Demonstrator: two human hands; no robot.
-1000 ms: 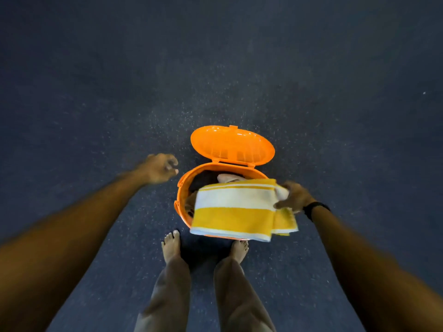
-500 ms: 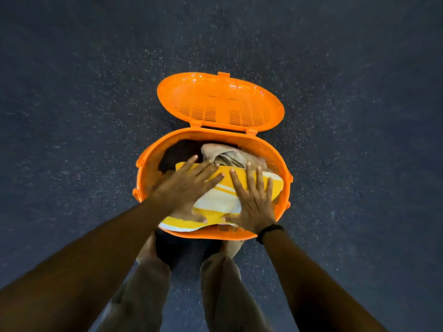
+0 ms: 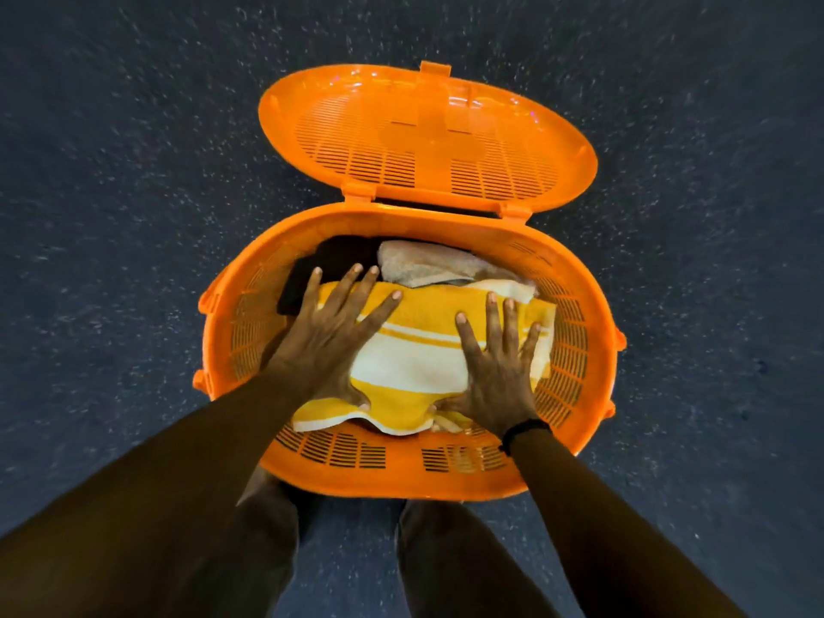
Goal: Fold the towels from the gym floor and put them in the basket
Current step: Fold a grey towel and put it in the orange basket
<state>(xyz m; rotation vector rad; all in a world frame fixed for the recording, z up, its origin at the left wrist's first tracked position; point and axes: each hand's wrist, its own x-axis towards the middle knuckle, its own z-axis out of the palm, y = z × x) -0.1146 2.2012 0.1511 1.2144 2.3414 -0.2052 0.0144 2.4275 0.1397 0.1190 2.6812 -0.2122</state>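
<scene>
1. We see the orange basket standing on the dark speckled gym floor, directly in front of our legs.
2. The hinged lid is swung fully back at the far side, its slotted inner face turned towards us.
3. The yellow-and-white striped towel lies folded inside the basket, on top of the other contents and towards the near wall.
4. We lay the left hand flat on the left part of the striped towel. Its fingers are straight and spread, and they hold nothing.
5. We lay the right hand flat on the right part of the same towel. Its fingers are also straight and spread, with no grip on the cloth.
6. A black band sits on the right wrist.
7. Behind the striped towel, a beige towel lies against the far wall, and a dark cloth lies to its left.
</scene>
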